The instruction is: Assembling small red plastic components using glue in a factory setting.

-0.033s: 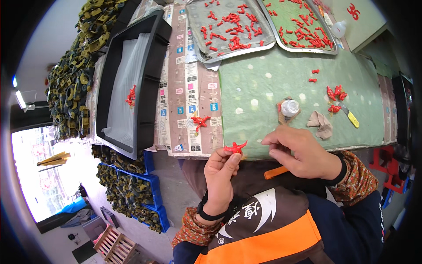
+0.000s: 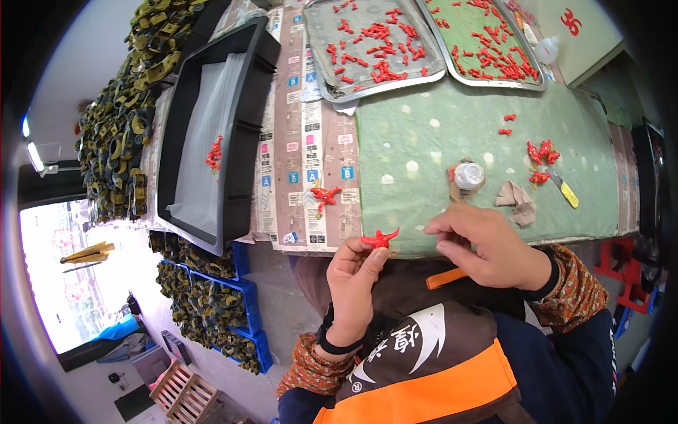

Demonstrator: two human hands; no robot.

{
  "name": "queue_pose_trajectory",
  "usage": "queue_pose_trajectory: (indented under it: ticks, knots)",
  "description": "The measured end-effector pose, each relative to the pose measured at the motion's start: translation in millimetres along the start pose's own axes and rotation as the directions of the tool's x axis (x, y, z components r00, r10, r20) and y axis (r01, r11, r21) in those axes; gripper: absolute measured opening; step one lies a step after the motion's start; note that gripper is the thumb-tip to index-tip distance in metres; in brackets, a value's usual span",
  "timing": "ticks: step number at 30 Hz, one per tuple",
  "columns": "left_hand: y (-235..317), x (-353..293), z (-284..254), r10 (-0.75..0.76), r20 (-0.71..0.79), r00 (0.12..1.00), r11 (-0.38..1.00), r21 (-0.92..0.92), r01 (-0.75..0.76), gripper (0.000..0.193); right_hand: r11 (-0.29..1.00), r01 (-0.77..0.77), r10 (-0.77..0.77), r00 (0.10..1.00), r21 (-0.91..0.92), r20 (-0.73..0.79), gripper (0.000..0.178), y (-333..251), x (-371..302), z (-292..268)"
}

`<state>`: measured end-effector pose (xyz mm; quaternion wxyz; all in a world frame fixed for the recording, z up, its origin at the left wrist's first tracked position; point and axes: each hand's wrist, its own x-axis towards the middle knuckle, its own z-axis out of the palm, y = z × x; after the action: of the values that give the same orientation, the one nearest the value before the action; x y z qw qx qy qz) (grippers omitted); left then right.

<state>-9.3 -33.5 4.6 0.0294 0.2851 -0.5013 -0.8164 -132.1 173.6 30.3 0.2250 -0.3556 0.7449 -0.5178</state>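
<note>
A small red plastic toy figure (image 2: pixel 380 239) is pinched between the thumb and fingers of my left hand (image 2: pixel 353 279), just over the front edge of the table. To its right, my right hand (image 2: pixel 491 244) hovers with fingers loosely curled. Its thumb and index tips look slightly apart, with nothing visible between them. Another red figure (image 2: pixel 325 197) lies on the printed paper covering, beyond my left hand. Past my right hand stand a small clear-topped container (image 2: pixel 468 176) and a crumpled beige cloth (image 2: pixel 518 203).
A yellow-handled knife (image 2: pixel 567 194) lies beside several red pieces (image 2: pixel 542 152) at right. Two metal trays (image 2: pixel 385 93) (image 2: pixel 494 83) of red parts stand at the back. A black bin (image 2: pixel 236 155) holds pale sheets and a red figure. Olive-coloured parts (image 2: pixel 116 134) are heaped at left.
</note>
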Motion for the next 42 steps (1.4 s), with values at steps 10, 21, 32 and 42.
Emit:
queue_pose_trajectory:
  ticks: [10,21,32,42]
  knots:
    - [20,45,-35,0.604,0.195,0.773,0.228,0.887,-0.402,0.024,0.986,-0.149,0.14,0.984,-0.071,-0.11,0.02,-1,-26,-33]
    - [19,60,-45,0.623,0.145,0.769,0.28,0.876,-0.393,0.031,0.834,-0.295,-0.027,0.822,-0.466,-0.57,0.016,49,-62,-113]
    - [39,20,-6,0.717,0.208,0.666,0.28,0.788,-0.548,0.015,0.719,-0.239,0.028,0.948,-0.653,-0.316,0.023,70,-44,-149]
    - [13,-9,49,0.475,0.571,0.67,0.341,0.582,-0.738,0.022,0.826,-0.312,0.141,0.92,-0.469,-0.364,0.02,71,-56,-155]
